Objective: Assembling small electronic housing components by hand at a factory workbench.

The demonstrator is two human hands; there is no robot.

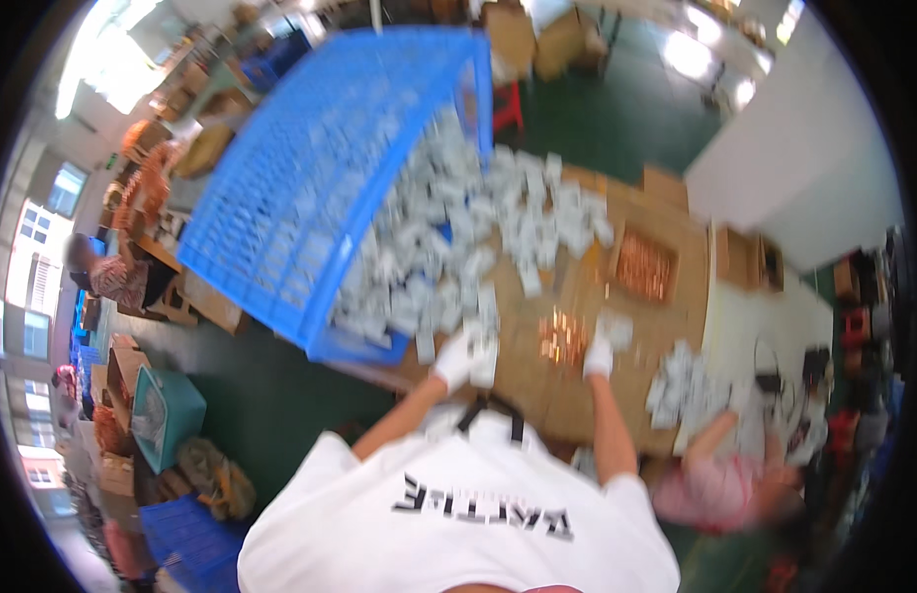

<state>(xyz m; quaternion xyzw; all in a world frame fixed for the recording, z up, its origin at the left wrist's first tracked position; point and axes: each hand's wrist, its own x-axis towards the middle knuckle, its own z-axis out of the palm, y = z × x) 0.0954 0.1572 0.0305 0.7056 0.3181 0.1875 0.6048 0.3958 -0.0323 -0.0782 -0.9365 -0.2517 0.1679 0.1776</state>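
My left hand (457,362), in a white glove, is at the near edge of a large heap of small flat whitish pieces (443,227). Its fingers blur into the white pieces (486,361) beside them, so its grip is unclear. On the right, my gloved right hand (599,358) has its fingertips closed on the near edge of a flat white piece (616,329). Between my hands, a small pile of shiny copper-coloured parts (561,337) lies on the brown tabletop (523,390).
A big blue plastic crate (310,178) lies tipped on its side, the heap spilling from it. A shallow cardboard box (644,267) holds copper parts. More white pieces (678,387) lie right, near a person in pink (720,491). Another person (122,272) sits far left.
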